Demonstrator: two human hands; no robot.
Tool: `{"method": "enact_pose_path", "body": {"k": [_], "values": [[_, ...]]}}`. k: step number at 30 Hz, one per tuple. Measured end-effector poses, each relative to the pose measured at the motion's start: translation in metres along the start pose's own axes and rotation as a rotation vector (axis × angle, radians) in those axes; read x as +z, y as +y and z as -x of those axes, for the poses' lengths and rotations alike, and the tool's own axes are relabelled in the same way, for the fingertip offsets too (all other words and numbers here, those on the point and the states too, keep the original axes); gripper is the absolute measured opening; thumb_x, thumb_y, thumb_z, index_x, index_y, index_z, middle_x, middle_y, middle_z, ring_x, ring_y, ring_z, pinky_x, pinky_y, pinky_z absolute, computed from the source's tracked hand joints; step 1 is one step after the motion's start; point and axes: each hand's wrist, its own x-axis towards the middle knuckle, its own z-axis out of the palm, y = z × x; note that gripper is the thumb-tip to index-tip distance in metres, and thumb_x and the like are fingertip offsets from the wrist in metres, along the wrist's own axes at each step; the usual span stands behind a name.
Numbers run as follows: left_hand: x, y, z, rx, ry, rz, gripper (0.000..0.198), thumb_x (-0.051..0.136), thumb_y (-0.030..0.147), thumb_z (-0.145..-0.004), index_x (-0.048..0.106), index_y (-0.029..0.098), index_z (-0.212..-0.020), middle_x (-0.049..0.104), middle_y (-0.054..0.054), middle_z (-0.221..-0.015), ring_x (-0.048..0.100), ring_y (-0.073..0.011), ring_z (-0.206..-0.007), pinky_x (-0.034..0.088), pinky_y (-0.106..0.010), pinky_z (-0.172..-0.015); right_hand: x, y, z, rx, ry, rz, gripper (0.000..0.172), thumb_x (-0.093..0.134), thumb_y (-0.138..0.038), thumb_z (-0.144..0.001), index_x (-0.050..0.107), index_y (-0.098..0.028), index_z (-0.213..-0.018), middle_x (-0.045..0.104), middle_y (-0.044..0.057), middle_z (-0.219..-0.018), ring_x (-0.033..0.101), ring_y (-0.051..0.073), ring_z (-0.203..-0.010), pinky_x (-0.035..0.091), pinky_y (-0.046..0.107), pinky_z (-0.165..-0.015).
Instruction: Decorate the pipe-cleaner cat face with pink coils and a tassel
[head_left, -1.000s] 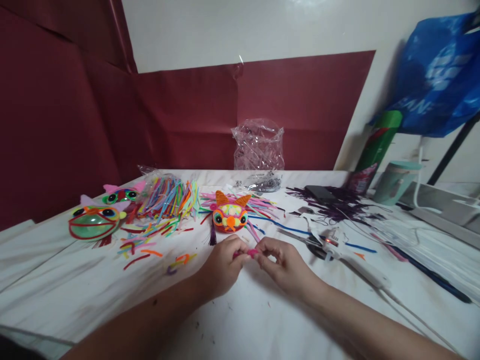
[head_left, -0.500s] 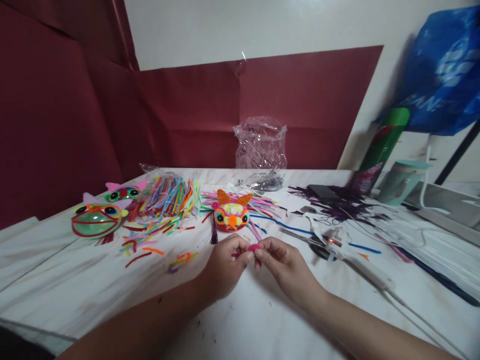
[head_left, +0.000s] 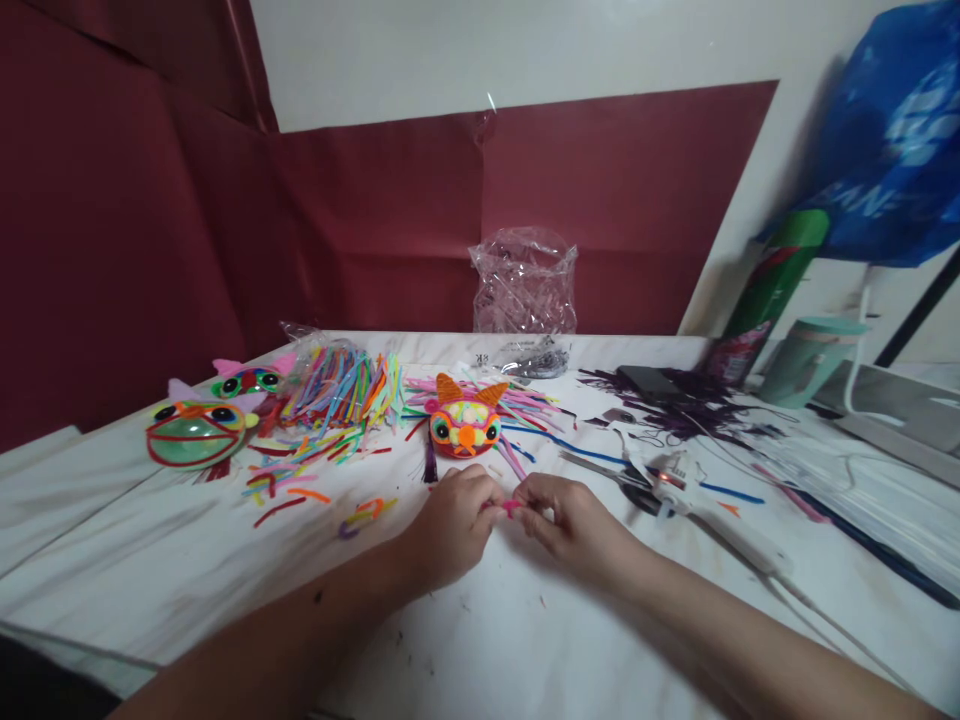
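A short pink pipe cleaner (head_left: 511, 509) is pinched between my two hands. My left hand (head_left: 459, 518) is closed on its left end, and my right hand (head_left: 571, 520) grips the right end between thumb and forefinger. Just beyond my fingers sits a decorated animal head (head_left: 465, 428) with orange horns, big black eyes and an orange nose. Two similar heads stand at the left: one with a pale green mouth (head_left: 191, 442), and behind it one with pink ears (head_left: 251, 382).
Loose pipe cleaners (head_left: 345, 390) lie left of the head, partly in a clear bag. At right are scissors (head_left: 611, 472), a white glue gun (head_left: 727, 535) with a cord, purple strips (head_left: 694, 405), a phone (head_left: 646, 381) and a green cup (head_left: 814, 362). A clear plastic bag (head_left: 523, 290) stands at the back.
The pink piece between my fingers showed as a rounded bit before; now a thin, narrow length shows between my hands. My left hand has turned slightly, its knuckles more upward.
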Motion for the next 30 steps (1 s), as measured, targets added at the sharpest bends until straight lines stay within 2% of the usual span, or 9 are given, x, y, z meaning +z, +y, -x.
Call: {"method": "enact_pose_path", "body": {"k": [3, 7, 11, 16, 21, 25, 30], "values": [[-0.003, 0.001, -0.001, 0.015, 0.006, 0.013, 0.013, 0.045, 0.012, -0.075, 0.051, 0.018, -0.065, 0.053, -0.002, -0.069, 0.049, -0.0154, -0.067, 0.036, -0.027, -0.063, 0.002, 0.001, -0.001, 0.064, -0.002, -0.143, 0.014, 0.054, -0.027, -0.077, 0.059, -0.018, -0.068, 0.058, 0.0, -0.058, 0.049, 0.013, -0.054, 0.036, 0.025, -0.051], [-0.006, 0.006, -0.002, -0.11, 0.144, 0.188, 0.013, 0.048, 0.018, -0.077, 0.051, 0.018, -0.064, 0.054, 0.0, -0.067, 0.05, -0.0142, -0.066, 0.038, -0.025, -0.062, 0.006, -0.002, -0.003, 0.114, 0.019, -0.499, 0.025, 0.06, -0.041, -0.074, 0.061, -0.018, -0.081, 0.062, 0.002, -0.072, 0.057, 0.015, -0.067, 0.045, 0.028, -0.063], [-0.003, 0.011, 0.001, -0.159, 0.245, 0.284, 0.012, 0.049, 0.019, -0.077, 0.052, 0.017, -0.065, 0.054, 0.0, -0.068, 0.051, -0.0135, -0.066, 0.04, -0.025, -0.063, 0.012, -0.007, 0.0, 0.1, 0.085, -0.579, 0.03, 0.062, -0.046, -0.073, 0.06, -0.019, -0.085, 0.062, 0.003, -0.075, 0.058, 0.016, -0.07, 0.046, 0.03, -0.069], [0.003, 0.014, 0.003, -0.145, 0.235, 0.291, 0.015, 0.047, 0.015, -0.076, 0.05, 0.017, -0.062, 0.052, 0.0, -0.065, 0.049, -0.013, -0.064, 0.039, -0.025, -0.062, 0.017, -0.006, 0.007, 0.112, 0.164, -0.524, 0.027, 0.057, -0.045, -0.078, 0.058, -0.018, -0.075, 0.059, 0.001, -0.064, 0.055, 0.015, -0.064, 0.044, 0.027, -0.063], [0.003, 0.008, 0.001, -0.163, 0.127, 0.218, 0.015, 0.048, 0.014, -0.075, 0.045, 0.018, -0.06, 0.048, 0.002, -0.063, 0.046, -0.0129, -0.062, 0.036, -0.025, -0.059, 0.015, -0.002, 0.006, 0.108, 0.155, -0.357, 0.028, 0.051, -0.043, -0.082, 0.055, -0.018, -0.07, 0.057, 0.001, -0.061, 0.052, 0.014, -0.06, 0.041, 0.025, -0.057], [0.003, 0.002, 0.002, -0.05, 0.106, 0.05, 0.016, 0.045, 0.014, -0.079, 0.048, 0.019, -0.064, 0.051, -0.001, -0.068, 0.048, -0.0155, -0.069, 0.036, -0.027, -0.064, 0.009, -0.004, 0.003, 0.095, 0.111, -0.163, 0.024, 0.05, -0.035, -0.082, 0.056, -0.019, -0.066, 0.058, 0.001, -0.058, 0.051, 0.014, -0.055, 0.037, 0.024, -0.051], [0.006, 0.0, 0.004, 0.06, 0.085, -0.076, 0.017, 0.043, 0.014, -0.082, 0.052, 0.018, -0.068, 0.055, -0.004, -0.071, 0.049, -0.0176, -0.072, 0.036, -0.029, -0.067, 0.003, -0.004, 0.002, -0.016, 0.072, 0.009, 0.014, 0.052, -0.024, -0.078, 0.058, -0.02, -0.066, 0.059, 0.0, -0.056, 0.051, 0.014, -0.052, 0.036, 0.025, -0.05]]}}
